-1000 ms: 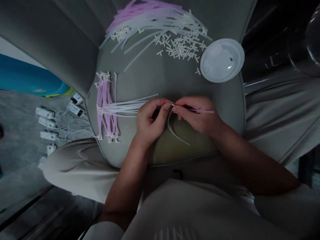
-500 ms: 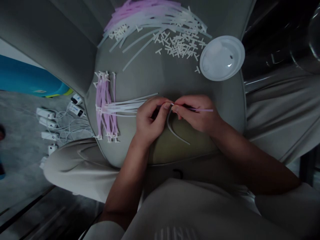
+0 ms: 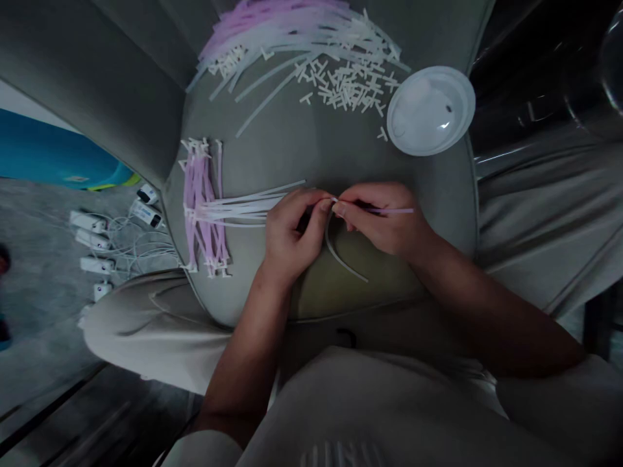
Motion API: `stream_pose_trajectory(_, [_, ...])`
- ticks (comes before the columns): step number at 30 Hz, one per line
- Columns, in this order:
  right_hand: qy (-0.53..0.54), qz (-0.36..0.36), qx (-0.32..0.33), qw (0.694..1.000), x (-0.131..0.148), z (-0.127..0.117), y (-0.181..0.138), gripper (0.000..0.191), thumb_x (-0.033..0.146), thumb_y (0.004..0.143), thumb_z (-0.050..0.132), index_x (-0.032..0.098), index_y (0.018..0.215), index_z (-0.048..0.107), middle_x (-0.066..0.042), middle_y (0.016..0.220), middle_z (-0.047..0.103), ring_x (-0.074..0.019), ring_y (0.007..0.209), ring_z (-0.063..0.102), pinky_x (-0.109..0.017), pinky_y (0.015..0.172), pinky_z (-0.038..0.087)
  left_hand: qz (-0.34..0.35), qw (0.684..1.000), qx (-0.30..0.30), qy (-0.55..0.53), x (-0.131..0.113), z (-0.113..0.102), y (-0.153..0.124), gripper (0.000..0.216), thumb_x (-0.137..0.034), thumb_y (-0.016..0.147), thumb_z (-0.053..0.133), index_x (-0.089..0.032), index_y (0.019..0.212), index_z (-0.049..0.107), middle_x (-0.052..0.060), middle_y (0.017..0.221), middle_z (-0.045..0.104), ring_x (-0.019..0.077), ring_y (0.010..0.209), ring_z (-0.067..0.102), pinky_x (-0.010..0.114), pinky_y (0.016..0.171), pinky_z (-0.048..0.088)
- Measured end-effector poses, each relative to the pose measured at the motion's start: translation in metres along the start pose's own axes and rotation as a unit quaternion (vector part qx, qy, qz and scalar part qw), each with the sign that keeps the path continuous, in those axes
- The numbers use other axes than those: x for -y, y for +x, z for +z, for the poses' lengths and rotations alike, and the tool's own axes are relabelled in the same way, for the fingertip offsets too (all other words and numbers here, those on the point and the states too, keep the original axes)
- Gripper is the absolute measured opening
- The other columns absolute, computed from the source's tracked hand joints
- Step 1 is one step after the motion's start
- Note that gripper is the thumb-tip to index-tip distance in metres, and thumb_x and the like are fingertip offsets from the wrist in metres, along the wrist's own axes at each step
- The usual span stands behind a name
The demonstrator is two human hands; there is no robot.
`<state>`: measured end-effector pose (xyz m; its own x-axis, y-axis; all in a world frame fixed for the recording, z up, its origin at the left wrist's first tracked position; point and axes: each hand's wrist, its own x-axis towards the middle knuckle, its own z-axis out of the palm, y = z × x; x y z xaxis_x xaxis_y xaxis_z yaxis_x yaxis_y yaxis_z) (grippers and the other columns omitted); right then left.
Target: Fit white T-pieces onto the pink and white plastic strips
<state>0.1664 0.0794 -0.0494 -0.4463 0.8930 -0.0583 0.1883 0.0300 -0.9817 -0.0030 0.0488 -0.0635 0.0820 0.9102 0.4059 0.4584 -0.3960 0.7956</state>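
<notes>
My right hand (image 3: 382, 214) is closed in a pinch on a thin pink tube (image 3: 396, 211), whose free end sticks out to the right beneath the palm. Tip to tip with it, my left hand (image 3: 299, 224) pinches a small white piece, and a thin white tube (image 3: 341, 261) curves down from between the fingertips. The fingers hide the joint itself, so how the parts meet cannot be made out. Left of my hands lies a bundle of pink tubes (image 3: 198, 188) with white T-shaped connectors on their ends; white tubes (image 3: 243, 211) run from it toward my left hand.
Loose T-shaped connectors (image 3: 350, 84) lie in a heap on the grey seat (image 3: 272, 155). Behind them are piled white tubes (image 3: 292, 42) and pink tubes (image 3: 272, 16). A white bowl (image 3: 431, 133) stands at the right edge. White adapters with cables (image 3: 97, 240) are on the floor.
Both hands keep the same pinch almost in place. The whole view has shifted very slightly; nothing was let go or picked up.
</notes>
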Motion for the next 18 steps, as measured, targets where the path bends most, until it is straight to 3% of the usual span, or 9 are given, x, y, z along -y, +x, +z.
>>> stream_pose_trajectory(18, [-0.009,-0.001,0.034,0.999,0.0021,-0.0043,0.0018,0.03,0.041,0.092,0.062,0.016,0.076,0.067,0.005,0.061,0.054,-0.0083,0.059,0.046,-0.025,0.057,0.036,0.024,0.999,0.006,0.027,-0.001,-0.0011,0.0011,0.015,-0.024,0.099,0.056,-0.019,0.091,0.068,-0.002,0.082,0.074,0.0088,0.076,0.068,0.021,0.073,0.05])
